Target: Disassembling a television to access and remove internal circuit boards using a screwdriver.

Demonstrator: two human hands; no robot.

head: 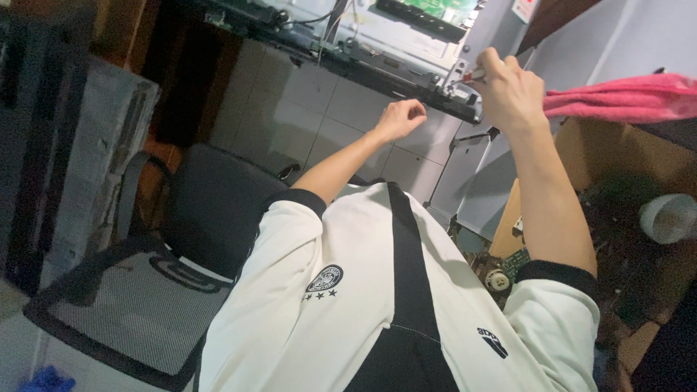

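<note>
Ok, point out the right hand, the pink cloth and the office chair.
right hand (pixel 510 93), head view, back of the hand
pink cloth (pixel 624 98), head view, middle of its folded top
office chair (pixel 218 203), head view, dark backrest

A small electronics repair workshop, cluttered and dim. An opened flat-screen television (pixel 377 43) with bare metal chassis and green circuit board (pixel 435 7) lies over a tiled floor (pixel 327 116). Nearby sit a cardboard box (pixel 617 156) of loose parts, a tape roll (pixel 668 218), a pink cloth (pixel 624 98) and a mesh office chair (pixel 145 290).
</note>
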